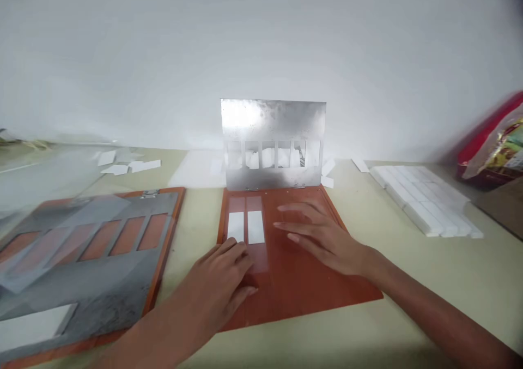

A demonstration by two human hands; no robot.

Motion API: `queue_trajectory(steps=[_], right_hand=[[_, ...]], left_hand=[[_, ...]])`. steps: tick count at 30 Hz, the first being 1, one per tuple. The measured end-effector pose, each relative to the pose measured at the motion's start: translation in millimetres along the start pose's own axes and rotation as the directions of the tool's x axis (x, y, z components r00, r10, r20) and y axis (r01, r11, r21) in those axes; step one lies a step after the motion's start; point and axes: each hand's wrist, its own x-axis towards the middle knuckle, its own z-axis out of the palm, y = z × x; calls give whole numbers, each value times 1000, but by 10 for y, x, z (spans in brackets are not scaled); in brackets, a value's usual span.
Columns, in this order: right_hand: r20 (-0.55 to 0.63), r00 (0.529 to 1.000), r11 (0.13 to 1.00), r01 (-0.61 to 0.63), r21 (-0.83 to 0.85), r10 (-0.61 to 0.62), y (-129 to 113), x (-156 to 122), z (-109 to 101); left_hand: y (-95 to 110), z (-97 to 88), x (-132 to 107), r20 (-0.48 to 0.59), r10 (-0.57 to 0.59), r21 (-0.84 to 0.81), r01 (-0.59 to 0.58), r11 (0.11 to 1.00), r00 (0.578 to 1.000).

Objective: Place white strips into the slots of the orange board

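Two white strips point(245, 227) lie on the red board point(310, 295), bare under its raised metal flap point(273, 121). The open left hand point(220, 284) touches their near ends; the open right hand point(327, 238) spreads to their right.

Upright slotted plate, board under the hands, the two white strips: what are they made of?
Upright slotted plate: looks like sheet metal, bare and dull grey, with smudges and a bright glare patch. Board: probably laminated wood or fibreboard, glossy red-brown; it mirrors the plate. White strips: matte white, flat; paper or foam, cannot tell.
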Motion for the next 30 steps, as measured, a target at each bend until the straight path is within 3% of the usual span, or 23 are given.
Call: queue_trajectory(steps=[3,6,10,17,23,27,30], right_hand=[[67,997,998,46,-41,-44,-58,199,65],[57,995,995,85,-54,-82,-55,291,136],[49,990,987,137,-86,-134,-10,327,216],[125,986,988,125,-94,-113,65,334,223],[162,977,987,148,-62,-136,90,371,191],[186,971,987,160,-24,-153,139,380,185],[185,971,988,151,17,-152,176,373,190]], left_hand=[[-17,62,-19,-6,14,10,-14,1000,1000],[-23,77,-33,-10,30,19,-30,999,999],[-9,73,-29,-8,49,60,-48,997,999],[16,82,35,-57,149,201,-135,970,987],[15,233,129,-259,265,532,-92,842,929],[-6,150,191,-231,306,595,-115,795,923],[-77,23,230,-189,313,549,-164,820,931]])
